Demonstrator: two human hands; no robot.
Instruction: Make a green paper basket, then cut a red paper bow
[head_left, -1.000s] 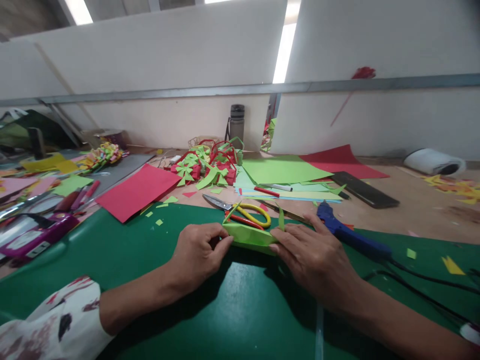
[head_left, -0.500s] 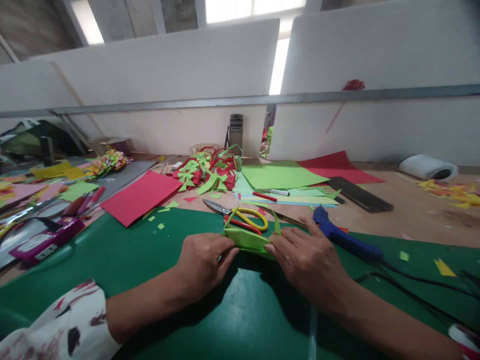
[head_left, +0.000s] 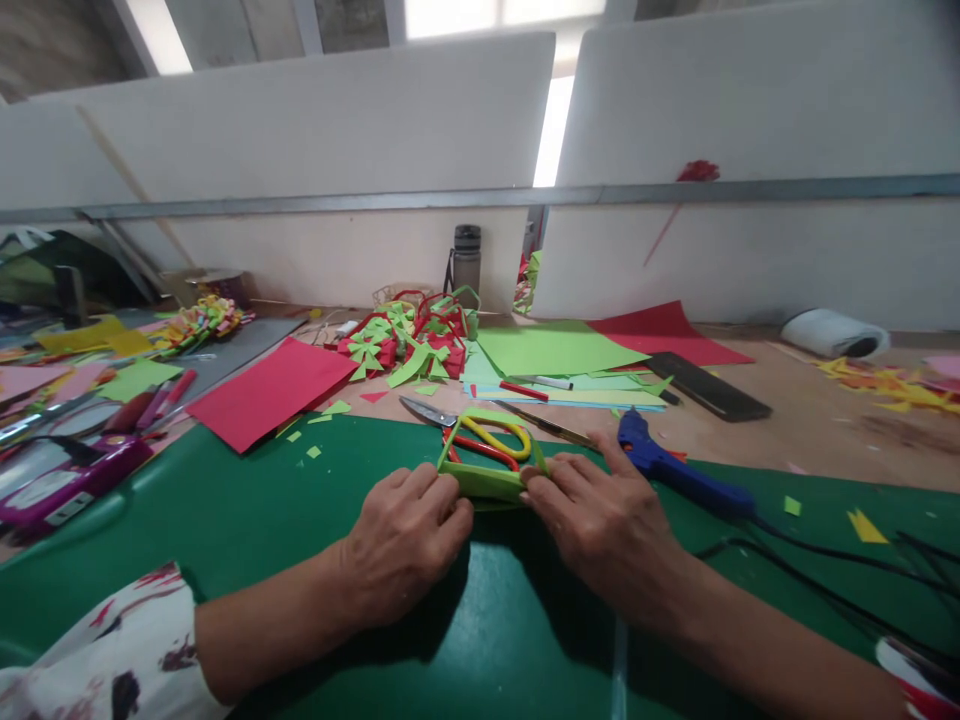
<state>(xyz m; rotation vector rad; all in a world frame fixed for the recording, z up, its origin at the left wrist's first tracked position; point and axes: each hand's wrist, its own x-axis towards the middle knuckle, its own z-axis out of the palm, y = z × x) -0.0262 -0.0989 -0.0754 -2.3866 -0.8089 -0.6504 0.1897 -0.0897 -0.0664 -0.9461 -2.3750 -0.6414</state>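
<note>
Pinching a folded strip of light-green craft paper [head_left: 484, 482] at both ends, we hold it low on a smooth dark-green cutting mat [head_left: 247, 500], near the middle of the view. Our left hand [head_left: 405, 535] closes curled fingers on the end at 9 o'clock. Our right hand [head_left: 600, 520] clamps the end at 3 o'clock with flatter fingers. Thin bands of the same paper rise from the strip toward 12 o'clock.

Just beyond them, at 12 o'clock, lie metal scissors with glossy yellow and red loop handles [head_left: 487, 435], partly screened by the bands. At 2 o'clock rests a blue plastic glue gun [head_left: 675, 470], its black cord running off the right edge. At 10 o'clock lies a flat matte red paper sheet [head_left: 270, 390]. Farther at 12 o'clock sits a crumpled heap of green and red paper bows [head_left: 405, 345].

Our thumbs and the strip's underside are hidden. Our patterned white sleeve [head_left: 112, 660] is cut off at 7 o'clock. We cannot make out what the shiny purple object [head_left: 60, 485] at 9 o'clock is.
</note>
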